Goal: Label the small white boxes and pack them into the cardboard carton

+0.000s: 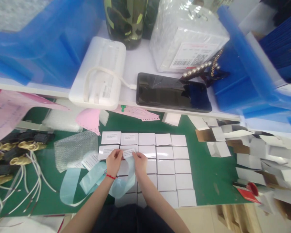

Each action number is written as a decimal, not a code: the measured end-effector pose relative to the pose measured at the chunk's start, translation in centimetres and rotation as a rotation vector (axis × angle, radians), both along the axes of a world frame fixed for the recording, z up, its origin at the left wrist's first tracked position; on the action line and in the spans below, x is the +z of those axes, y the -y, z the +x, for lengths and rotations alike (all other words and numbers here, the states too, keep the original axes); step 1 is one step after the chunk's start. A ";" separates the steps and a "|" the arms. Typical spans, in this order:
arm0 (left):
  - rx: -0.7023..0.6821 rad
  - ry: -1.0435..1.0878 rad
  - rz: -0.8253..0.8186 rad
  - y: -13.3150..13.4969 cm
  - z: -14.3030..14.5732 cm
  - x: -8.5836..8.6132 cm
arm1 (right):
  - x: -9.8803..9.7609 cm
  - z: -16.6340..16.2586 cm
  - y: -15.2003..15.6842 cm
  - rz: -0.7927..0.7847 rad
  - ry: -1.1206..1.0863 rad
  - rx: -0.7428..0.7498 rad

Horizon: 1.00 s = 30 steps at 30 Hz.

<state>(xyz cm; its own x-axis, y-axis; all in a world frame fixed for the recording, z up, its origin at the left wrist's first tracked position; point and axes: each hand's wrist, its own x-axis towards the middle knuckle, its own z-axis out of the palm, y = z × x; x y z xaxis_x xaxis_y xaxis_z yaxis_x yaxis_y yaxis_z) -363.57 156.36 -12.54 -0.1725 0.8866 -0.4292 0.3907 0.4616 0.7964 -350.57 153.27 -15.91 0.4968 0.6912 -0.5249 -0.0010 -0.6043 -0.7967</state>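
My left hand [113, 162] and my right hand [140, 161] meet over a grid of small white boxes [165, 161] on the green mat [208, 174]. Both pinch a small white printed label [128, 152] between them, fingers closed. A pale blue backing strip [94, 181] hangs from the label and curls down to the left past my wrists. Three boxes at the grid's top left carry printed labels [111, 137]. A red cord circles my left wrist.
A raised white shelf holds a white power bank [99, 74] with cable, a black phone [172, 92], a wrapped box [186, 35] and a camouflage bottle [126, 19]. Flat unfolded white cartons [257, 152] pile at right. Cables with plugs [16, 152] lie left, beside bubble wrap [72, 149] and pink papers [89, 119].
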 end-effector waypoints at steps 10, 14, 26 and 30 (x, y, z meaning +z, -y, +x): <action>-0.587 -0.194 0.496 2.1 0.6 1.2 | 0.5 -1.5 -0.5 -0.016 0.129 -0.044; -0.724 -0.234 0.502 2.1 1.0 -0.3 | 0.9 -1.7 -0.7 -0.041 0.165 -0.021; -0.802 -0.279 0.559 2.1 1.0 -2.3 | 1.3 -1.7 -1.0 -0.059 0.208 -0.049; -0.795 -0.314 0.592 2.1 1.2 -2.7 | 1.4 -1.8 -1.1 -0.064 0.209 -0.050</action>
<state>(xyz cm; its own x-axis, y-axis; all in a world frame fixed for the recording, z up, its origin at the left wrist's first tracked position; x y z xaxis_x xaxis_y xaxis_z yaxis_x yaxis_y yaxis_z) -362.38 154.25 -15.25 0.5250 0.8478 0.0750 0.6399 -0.4514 0.6219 -352.34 154.34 -14.56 0.6321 0.6320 -0.4485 0.1294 -0.6567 -0.7430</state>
